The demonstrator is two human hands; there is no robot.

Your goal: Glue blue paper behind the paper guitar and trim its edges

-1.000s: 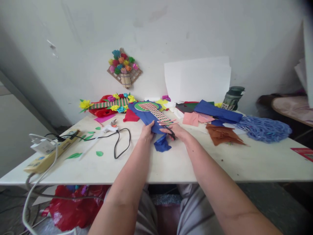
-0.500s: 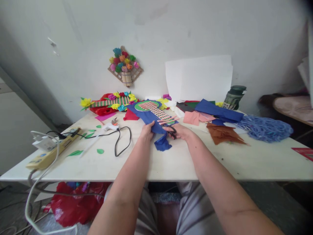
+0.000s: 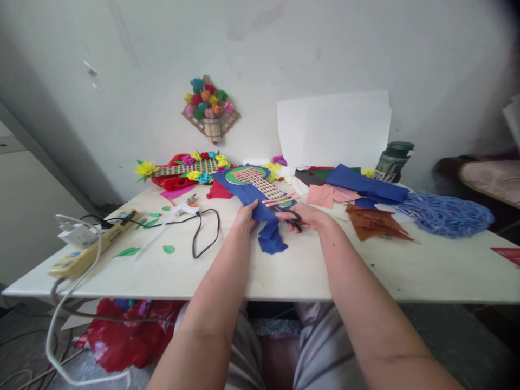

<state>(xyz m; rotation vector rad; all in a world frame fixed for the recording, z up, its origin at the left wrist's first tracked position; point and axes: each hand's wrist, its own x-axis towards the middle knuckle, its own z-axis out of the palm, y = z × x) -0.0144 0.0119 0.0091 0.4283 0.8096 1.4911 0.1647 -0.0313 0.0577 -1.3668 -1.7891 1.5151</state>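
A blue paper piece (image 3: 244,190) with a green oval and a woven pink-and-green strip panel (image 3: 260,184) lies in the middle of the white table (image 3: 284,265). My left hand (image 3: 245,215) pinches its near edge. My right hand (image 3: 311,218) grips black-handled scissors (image 3: 293,219) whose blades point into the blue paper beside the pink strips. A cut flap of blue paper (image 3: 271,241) hangs down between my hands.
A glue gun (image 3: 182,208) with a black cord and a power strip (image 3: 91,244) lie at left among green paper leaves. Paper flower crafts (image 3: 184,170) sit at the back. Brown, pink and blue papers (image 3: 374,222), blue yarn-like material (image 3: 447,214) and a dark jar (image 3: 392,161) lie at right.
My right hand with the scissors has shifted slightly right and nearer along the blue paper. The view has drifted a little leftward. My left hand keeps its hold.
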